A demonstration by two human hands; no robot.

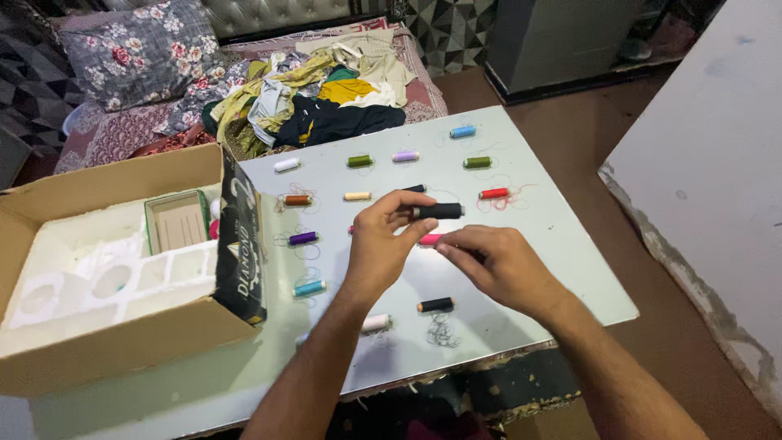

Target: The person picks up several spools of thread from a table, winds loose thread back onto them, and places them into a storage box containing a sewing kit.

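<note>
Head view. At frame centre the left hand [381,244] pinches a black thread spool [437,211] by one end, holding it level above the pale worktop [562,269]. The right hand [493,261], fingers closed together, appears to pinch the loose thread beside a pink spool [429,239]. Judgement: a steady spool and even, light tension would keep the strand from tangling. At left, an open cardboard box [106,342] holds white foam inserts [122,277]; its black end flap [241,244] carries pale lettering. Other coloured spools lie spaced across the worktop.
</note>
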